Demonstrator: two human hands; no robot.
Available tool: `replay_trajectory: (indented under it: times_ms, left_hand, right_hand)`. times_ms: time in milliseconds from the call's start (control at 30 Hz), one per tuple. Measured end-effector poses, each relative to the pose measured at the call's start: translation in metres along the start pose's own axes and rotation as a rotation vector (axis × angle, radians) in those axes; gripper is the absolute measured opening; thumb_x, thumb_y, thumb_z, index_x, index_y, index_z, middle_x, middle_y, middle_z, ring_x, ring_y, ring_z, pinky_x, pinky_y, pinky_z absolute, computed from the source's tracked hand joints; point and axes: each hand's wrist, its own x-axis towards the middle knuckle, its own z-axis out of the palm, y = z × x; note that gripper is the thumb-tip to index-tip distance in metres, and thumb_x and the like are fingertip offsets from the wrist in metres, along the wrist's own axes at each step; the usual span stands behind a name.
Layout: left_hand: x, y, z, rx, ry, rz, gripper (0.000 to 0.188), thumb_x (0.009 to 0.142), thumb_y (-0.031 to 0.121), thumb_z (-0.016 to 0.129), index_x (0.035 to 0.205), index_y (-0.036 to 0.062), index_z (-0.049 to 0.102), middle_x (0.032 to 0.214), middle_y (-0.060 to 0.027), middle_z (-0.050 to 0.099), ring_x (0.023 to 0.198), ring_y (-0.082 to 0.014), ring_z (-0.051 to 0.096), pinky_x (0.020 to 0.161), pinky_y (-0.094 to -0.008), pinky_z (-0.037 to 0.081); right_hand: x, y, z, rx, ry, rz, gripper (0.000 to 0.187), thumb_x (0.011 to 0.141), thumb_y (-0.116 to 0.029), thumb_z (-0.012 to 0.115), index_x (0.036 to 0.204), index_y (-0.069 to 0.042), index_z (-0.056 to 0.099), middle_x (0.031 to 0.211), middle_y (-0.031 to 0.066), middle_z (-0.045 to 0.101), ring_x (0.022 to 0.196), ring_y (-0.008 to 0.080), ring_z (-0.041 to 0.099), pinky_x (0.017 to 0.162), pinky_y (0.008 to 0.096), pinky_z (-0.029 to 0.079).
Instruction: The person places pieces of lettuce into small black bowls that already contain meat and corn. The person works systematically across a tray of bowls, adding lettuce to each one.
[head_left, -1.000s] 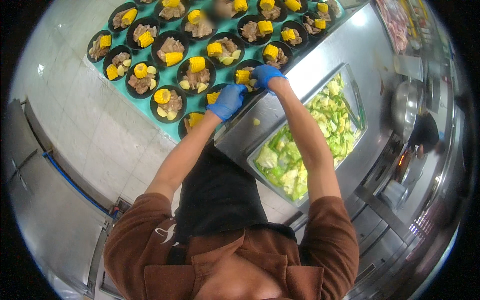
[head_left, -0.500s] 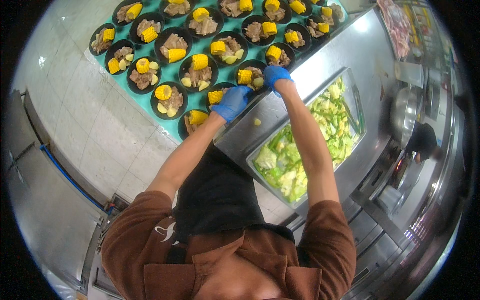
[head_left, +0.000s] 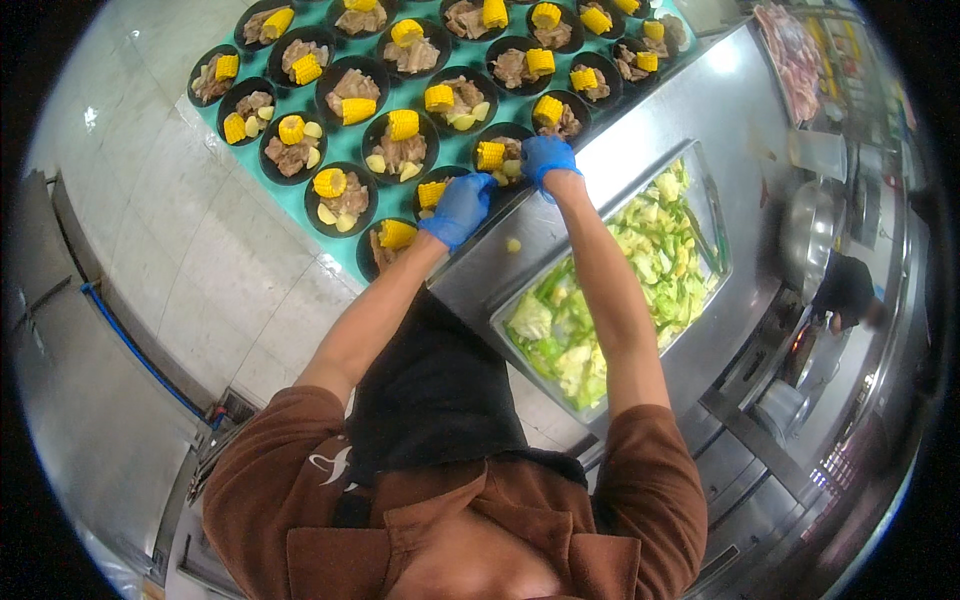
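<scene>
My left hand (head_left: 460,209), in a blue glove, is closed over the right side of a black bowl with a corn piece (head_left: 431,194). Its fingertips point toward a second bowl; what they pinch, if anything, is hidden. My right hand (head_left: 550,162), gloved the same, curls at the right edge of that second bowl, which holds a corn piece (head_left: 490,155), meat and a pale yellow chunk (head_left: 513,168). Its fingertips are hidden. Beneath my right forearm is a clear rectangular tub (head_left: 545,378) of chopped cabbage (head_left: 578,362) and other greens.
Many black bowls of meat and corn, some with yellow chunks, cover the green tabletop (head_left: 345,252). A small yellow chunk (head_left: 513,245) lies on the steel counter (head_left: 470,275). Raw meat (head_left: 788,60), a metal bowl (head_left: 808,225) and a person in dark clothing (head_left: 845,290) are at right.
Both hands have shifted slightly left, staying close to the same two bowls. The bowls' contents look the same.
</scene>
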Motion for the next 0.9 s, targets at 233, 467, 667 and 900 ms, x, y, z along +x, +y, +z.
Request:
replay_trajectory:
  times_ms: [233,467,667,900]
  left_hand:
    - [-0.002,0.005,-0.011,-0.075,0.03,-0.061,0.026,0.085,0.005,0.055,0.105,0.0031,0.072,0.101,-0.0229,0.069,0.093,-0.0409,0.066,0.085,-0.0479,0.053]
    - [-0.001,-0.002,-0.015,-0.062,-0.043,-0.074,0.03,0.084,0.005,0.055,0.11,0.003,0.07,0.1,-0.024,0.069,0.092,-0.0408,0.067,0.083,-0.0458,0.053]
    - [0.004,0.0,-0.001,0.035,-0.117,-0.06,0.031,0.083,0.007,0.054,0.11,0.0038,0.07,0.104,-0.0257,0.067,0.097,-0.0421,0.065,0.087,-0.0484,0.052]
    - [0.01,-0.026,0.013,-0.089,-0.098,-0.079,0.036,0.087,0.003,0.05,0.117,0.0036,0.068,0.092,-0.0141,0.073,0.06,-0.0202,0.066,0.056,-0.034,0.053]
  right_hand:
    - [-0.004,0.0,0.013,-0.029,0.065,-0.081,0.021,0.08,-0.024,0.068,0.09,-0.006,0.074,0.092,0.0213,0.072,0.088,0.0372,0.071,0.08,0.0459,0.057]
    - [-0.002,-0.004,0.014,-0.042,0.147,-0.049,0.021,0.081,-0.021,0.067,0.091,-0.005,0.074,0.091,0.0208,0.072,0.088,0.0371,0.071,0.079,0.0461,0.057]
    - [-0.007,-0.009,0.025,-0.108,0.201,-0.059,0.021,0.081,-0.025,0.067,0.092,-0.009,0.076,0.092,0.0169,0.073,0.086,0.0356,0.071,0.078,0.0454,0.057]
    - [-0.019,-0.012,0.01,0.088,0.187,-0.085,0.019,0.081,-0.016,0.062,0.091,-0.012,0.077,0.093,0.015,0.074,0.089,0.0345,0.07,0.079,0.0454,0.056]
